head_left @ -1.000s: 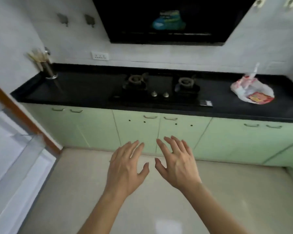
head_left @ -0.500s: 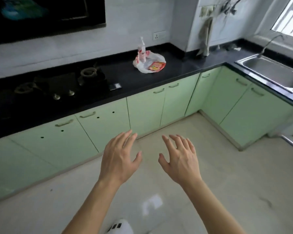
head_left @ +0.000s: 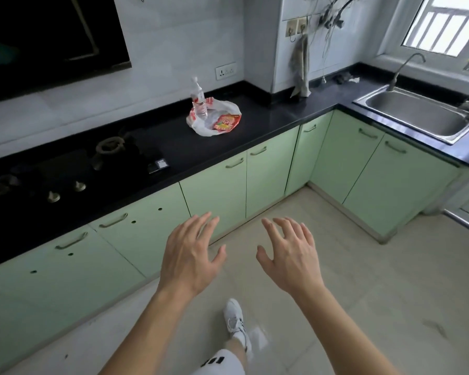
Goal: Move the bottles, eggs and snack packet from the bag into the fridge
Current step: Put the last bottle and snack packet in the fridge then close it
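Note:
A white plastic bag (head_left: pixel 201 126) lies on the black counter (head_left: pixel 268 120) beyond the stove. A clear water bottle (head_left: pixel 198 100) stands upright at the bag's left side. A red and yellow snack packet (head_left: pixel 226 122) lies flat at its right. No eggs show, and the fridge is out of view. My left hand (head_left: pixel 191 255) and my right hand (head_left: pixel 290 255) hover palm-down over the floor, fingers spread, holding nothing, well short of the counter.
A gas stove (head_left: pixel 65 171) sits in the counter at left. Pale green cabinets (head_left: pixel 214 185) run below and turn the corner toward a steel sink (head_left: pixel 417 115) under a window. My leg and white shoe (head_left: pixel 234 318) stand on the tiled floor.
The view has swung right from the stove toward the bag and the sink corner, and the bag looks nearer. Both hands stay empty and spread in front of me.

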Available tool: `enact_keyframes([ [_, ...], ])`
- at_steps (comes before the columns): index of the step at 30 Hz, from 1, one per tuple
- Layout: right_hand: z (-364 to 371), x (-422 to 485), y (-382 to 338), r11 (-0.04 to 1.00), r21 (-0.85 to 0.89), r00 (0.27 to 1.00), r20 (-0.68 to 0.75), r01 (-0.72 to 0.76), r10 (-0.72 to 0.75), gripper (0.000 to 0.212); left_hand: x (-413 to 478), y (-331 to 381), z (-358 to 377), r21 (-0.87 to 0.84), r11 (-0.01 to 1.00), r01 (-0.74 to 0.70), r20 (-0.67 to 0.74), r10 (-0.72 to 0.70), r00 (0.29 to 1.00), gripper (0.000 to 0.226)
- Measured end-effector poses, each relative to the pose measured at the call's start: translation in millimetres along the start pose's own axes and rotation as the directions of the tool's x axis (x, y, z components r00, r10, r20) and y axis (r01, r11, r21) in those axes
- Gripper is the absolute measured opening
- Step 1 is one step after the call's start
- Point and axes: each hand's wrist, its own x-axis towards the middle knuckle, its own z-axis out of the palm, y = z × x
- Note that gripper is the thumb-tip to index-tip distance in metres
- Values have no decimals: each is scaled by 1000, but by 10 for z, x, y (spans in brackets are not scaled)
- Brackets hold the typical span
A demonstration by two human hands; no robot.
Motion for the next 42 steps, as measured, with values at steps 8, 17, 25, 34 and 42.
enact_keyframes([
  [8,199,1487,271,998,-54,1000,-7,10,-10,62,1462,-320,376,-31,1000,-1,-6,1,1000,61],
  [17,449,3085,526,997,-73,1000,23,7,-5,60,3083,-654,682,-63,998,2,12,-1,1000,63],
  [25,806,3891,740,999,-41,998,61,-8,11,61,3944,-796,1033,-65,998,16,75,-11,997,62],
  [34,1172,5281,1107,998,23,996,68,61,-62,59,5222,-924,1432,-69,997,46,42,-43,998,63],
  [42,1326,6659,1426,974,89,974,73,209,-216,58,6351,-871,1585,-30,982,185,33,-184,982,59],
])
